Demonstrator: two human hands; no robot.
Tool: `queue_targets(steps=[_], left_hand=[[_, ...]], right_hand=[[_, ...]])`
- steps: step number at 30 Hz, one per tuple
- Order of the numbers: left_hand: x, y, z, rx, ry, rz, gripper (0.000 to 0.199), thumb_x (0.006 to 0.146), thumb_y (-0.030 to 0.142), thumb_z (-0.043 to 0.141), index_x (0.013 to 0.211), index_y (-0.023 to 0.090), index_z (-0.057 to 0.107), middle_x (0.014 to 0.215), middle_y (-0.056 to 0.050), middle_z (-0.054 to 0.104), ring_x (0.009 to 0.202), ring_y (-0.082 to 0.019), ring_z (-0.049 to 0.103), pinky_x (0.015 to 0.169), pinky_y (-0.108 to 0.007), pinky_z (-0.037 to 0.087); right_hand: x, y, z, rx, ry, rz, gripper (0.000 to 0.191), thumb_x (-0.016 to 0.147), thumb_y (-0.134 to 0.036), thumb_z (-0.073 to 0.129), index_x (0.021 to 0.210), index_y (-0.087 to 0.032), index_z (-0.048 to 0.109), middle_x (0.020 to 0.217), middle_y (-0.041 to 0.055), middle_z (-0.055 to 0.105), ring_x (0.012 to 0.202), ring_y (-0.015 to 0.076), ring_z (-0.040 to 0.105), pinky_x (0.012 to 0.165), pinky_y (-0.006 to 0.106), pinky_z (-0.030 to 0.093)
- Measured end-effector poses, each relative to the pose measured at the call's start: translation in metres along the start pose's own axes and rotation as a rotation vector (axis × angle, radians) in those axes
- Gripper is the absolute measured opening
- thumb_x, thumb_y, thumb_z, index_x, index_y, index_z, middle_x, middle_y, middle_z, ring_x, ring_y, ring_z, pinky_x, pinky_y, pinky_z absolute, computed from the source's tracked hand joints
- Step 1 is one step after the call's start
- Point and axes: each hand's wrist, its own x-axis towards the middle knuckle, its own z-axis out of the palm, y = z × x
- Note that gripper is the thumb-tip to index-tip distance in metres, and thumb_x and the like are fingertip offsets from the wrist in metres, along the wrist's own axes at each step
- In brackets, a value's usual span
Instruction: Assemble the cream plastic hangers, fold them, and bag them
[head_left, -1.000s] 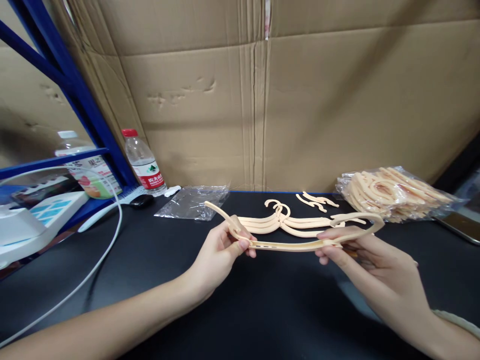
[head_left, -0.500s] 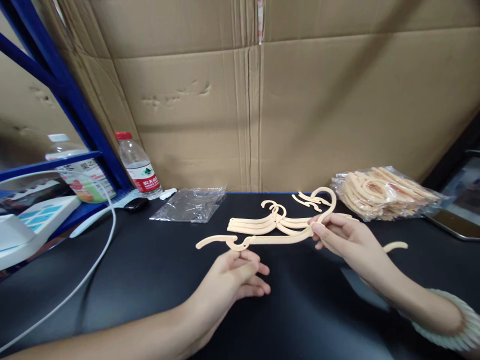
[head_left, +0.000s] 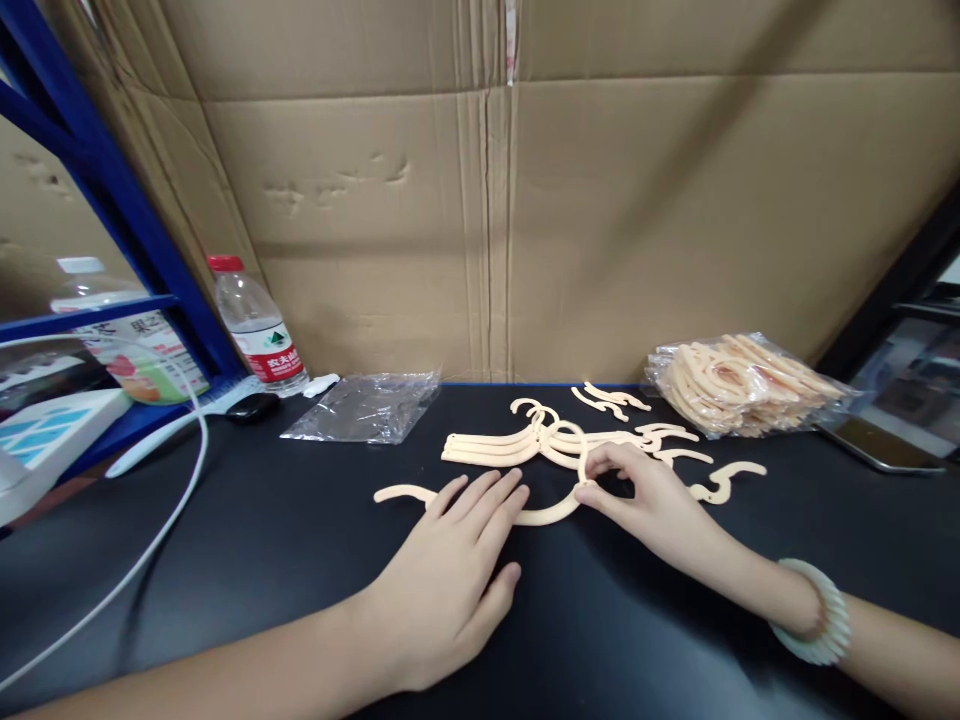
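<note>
Basically, head view: front hanger (head_left: 551,516) sits on or just above the black table (head_left: 600,640), looks assembled, though its join is partly hand-covered; left hand (head_left: 454,565) flat, fingers spread across its left side, gripping nothing; right hand (head_left: 645,490) pinches the hook base (head_left: 583,484), thumb against fingers; stacked hangers (head_left: 487,459) behind seem done, loose parts (head_left: 600,404) and filled bag (head_left: 739,385) seem left; counts: one front hanger, at least two stacked, two loose parts at back, one filled bag, one flat bag (head_left: 360,412), two bottles (head_left: 262,335)
</note>
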Motion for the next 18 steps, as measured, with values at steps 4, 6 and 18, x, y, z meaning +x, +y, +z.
queue_targets(steps=[4,6,18], left_hand=[[0.0,-0.01,0.006,0.018,-0.027,-0.031,0.056,0.095,0.035,0.042,0.148,0.025,0.027,0.154,-0.009,0.028,0.14,-0.032,0.026,0.113,-0.055,0.019],[0.002,-0.014,0.006,0.005,-0.021,-0.028,0.056,0.095,0.036,0.043,0.148,0.025,0.028,0.154,-0.009,0.028,0.14,-0.033,0.027,0.112,-0.055,0.019],[0.031,-0.036,0.001,0.047,0.06,-0.044,0.051,0.094,0.032,0.043,0.143,0.02,0.038,0.148,-0.012,0.039,0.138,-0.03,0.032,0.114,-0.054,0.016]], right_hand=[[-0.003,0.002,0.003,-0.15,-0.017,-0.078,0.006,0.087,-0.025,0.061,0.092,-0.022,0.06,0.096,0.0059,0.062,0.095,0.0254,0.057,0.085,0.043,0.045],[-0.001,0.005,0.005,-0.182,-0.026,-0.113,0.006,0.088,-0.021,0.059,0.094,-0.022,0.06,0.097,0.0064,0.061,0.096,0.0255,0.056,0.086,0.043,0.045],[0.033,0.022,0.004,-0.26,0.07,-0.13,0.006,0.089,-0.021,0.06,0.084,-0.018,0.06,0.089,0.0062,0.061,0.087,0.0227,0.057,0.08,0.037,0.046]])
